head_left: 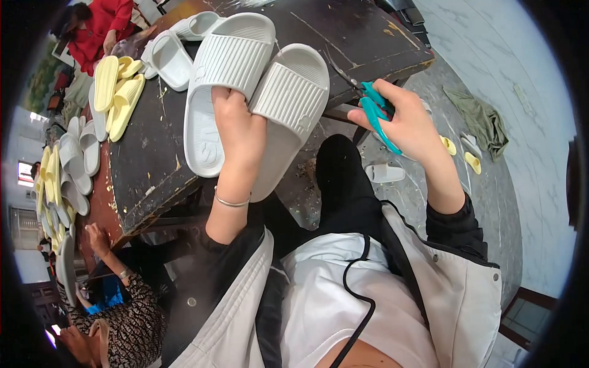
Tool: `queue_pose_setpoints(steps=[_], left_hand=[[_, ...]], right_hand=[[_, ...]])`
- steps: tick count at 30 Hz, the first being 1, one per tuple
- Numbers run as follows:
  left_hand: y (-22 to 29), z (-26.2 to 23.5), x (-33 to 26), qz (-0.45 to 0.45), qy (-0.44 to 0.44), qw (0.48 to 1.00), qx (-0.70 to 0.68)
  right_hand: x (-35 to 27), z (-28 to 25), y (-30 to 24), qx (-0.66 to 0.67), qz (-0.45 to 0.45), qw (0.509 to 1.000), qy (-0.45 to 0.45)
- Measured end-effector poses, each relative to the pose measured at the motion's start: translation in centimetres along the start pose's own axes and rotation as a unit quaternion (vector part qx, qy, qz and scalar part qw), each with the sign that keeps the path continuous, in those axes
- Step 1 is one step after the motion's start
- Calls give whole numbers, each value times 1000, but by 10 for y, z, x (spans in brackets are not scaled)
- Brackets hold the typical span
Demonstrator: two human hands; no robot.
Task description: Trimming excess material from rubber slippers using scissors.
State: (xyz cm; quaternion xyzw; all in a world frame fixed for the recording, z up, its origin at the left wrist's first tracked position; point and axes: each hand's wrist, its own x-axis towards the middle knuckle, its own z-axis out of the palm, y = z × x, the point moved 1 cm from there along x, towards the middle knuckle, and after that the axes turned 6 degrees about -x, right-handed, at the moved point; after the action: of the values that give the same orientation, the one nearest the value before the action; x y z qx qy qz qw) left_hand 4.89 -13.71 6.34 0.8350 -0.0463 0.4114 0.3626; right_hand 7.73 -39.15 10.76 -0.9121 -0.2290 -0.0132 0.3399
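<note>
My left hand [238, 132] is closed on a pair of light grey slide slippers, its fingers tucked under the ribbed strap of the left slipper [228, 58]. The right slipper [291, 98] of the pair leans against it, its sole hanging past the near table edge. Scissors with teal handles [379, 116] sit in my right hand [410, 118], thumb and fingers around the handles. Their dark blades point up and left toward the right slipper's toe, apart from it. Whether the blades are parted is hard to make out.
On the dark, scuffed table [150, 178] lie yellow slippers [126, 98] and more pale slippers [172, 60]. Piled slippers [73, 159] stand at far left. Two people, one in a red top [101, 34], one in a patterned top [132, 310], are nearby. A loose slipper [385, 173] lies on the floor.
</note>
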Motion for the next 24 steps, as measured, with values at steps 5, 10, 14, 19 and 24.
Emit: queue_pose_setpoints(steps=[5, 10, 14, 19, 24], left_hand=[[-15, 2, 2, -100, -61, 991, 65], [-29, 2, 0, -169, -110, 979, 16], [-28, 5, -1, -201, -130, 971, 2], [-55, 21, 1, -138, -118, 983, 33], [-87, 35, 20, -169, -139, 976, -10]], right_hand=[[3, 6, 3, -16, 12, 1000, -6], [0, 11, 9, -11, 19, 1000, -5], [-1, 22, 6, -46, -4, 999, 24], [8, 48, -7, -84, -75, 989, 98], [46, 95, -23, -133, -164, 948, 239]])
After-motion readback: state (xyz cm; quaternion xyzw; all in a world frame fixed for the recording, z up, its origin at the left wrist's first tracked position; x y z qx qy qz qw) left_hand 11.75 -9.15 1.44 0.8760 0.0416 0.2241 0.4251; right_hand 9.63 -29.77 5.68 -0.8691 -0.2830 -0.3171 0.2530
